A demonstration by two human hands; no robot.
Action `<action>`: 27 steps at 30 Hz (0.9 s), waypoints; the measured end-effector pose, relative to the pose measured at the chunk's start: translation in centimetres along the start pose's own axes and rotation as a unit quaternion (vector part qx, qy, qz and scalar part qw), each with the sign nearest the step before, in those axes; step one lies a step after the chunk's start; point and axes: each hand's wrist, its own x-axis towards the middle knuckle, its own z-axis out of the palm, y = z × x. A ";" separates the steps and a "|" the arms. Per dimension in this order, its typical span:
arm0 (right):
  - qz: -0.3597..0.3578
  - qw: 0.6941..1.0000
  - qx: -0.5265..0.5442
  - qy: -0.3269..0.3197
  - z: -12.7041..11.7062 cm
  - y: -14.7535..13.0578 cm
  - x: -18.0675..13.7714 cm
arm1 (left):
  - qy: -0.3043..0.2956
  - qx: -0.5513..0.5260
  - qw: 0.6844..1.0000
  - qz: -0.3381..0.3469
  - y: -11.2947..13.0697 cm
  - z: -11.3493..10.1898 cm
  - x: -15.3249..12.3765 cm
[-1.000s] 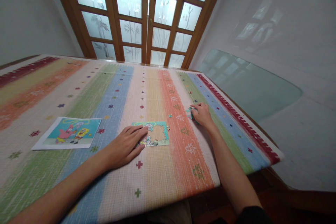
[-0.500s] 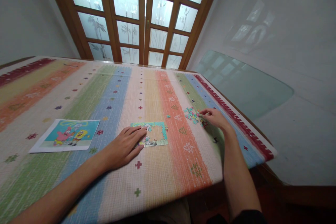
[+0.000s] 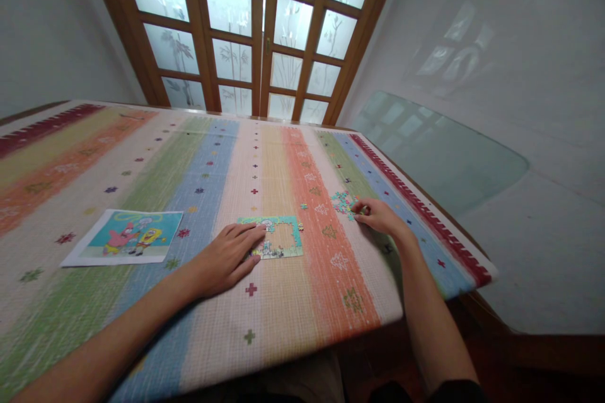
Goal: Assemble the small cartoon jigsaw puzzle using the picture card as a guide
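A partly assembled jigsaw puzzle [image 3: 289, 252] lies on the table, its border joined around a bare tan middle. My left hand [image 3: 231, 255] rests flat over the puzzle's left side, fingers stretched out and covering part of it. Over to the right, my right hand [image 3: 378, 217] reaches down at a pile of loose puzzle pieces [image 3: 341, 201]. Its thumb and fingers are curled together at the pile's right edge; whether a piece is between them is too small to tell. Single puzzle pieces lie near the puzzle, one teal [image 3: 303, 206] and one beside its right edge [image 3: 300, 227].
A printed cartoon picture [image 3: 135, 236] on white paper lies left of my left hand. The striped tablecloth [image 3: 278, 308] covers the table, whose near edge is close to me. Beyond are wooden doors with frosted panes [image 3: 229, 3]; a white wall [image 3: 534, 220] stands at right.
My right hand has shifted slightly left and lower at the pile, its fingers more curled. My left hand stays on the puzzle. The whole view has moved a little.
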 end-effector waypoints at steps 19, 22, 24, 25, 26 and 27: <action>-0.057 0.997 0.023 -0.053 -1.1 0.1 0.3 | -0.006 -0.010 1.000 -0.002 0.0 -0.2 -0.1; -0.063 0.996 0.023 -0.064 -1.3 0.0 0.3 | -0.015 0.003 1.000 0.004 -0.1 -0.1 -0.1; -0.058 0.995 0.030 -0.076 -1.5 0.0 0.5 | -0.019 0.009 1.000 0.007 -0.2 0.0 -0.1; -0.052 0.995 0.033 -0.084 -1.6 0.0 0.6 | -0.020 0.009 1.000 0.008 -0.3 0.0 -0.2; -0.045 0.994 0.036 -0.094 -1.7 -0.1 0.7 | -0.020 0.008 1.000 0.008 -0.3 0.0 -0.2; -0.038 0.993 0.041 -0.106 -1.8 -0.2 0.7 | -0.020 0.007 1.000 0.007 -0.3 0.0 -0.2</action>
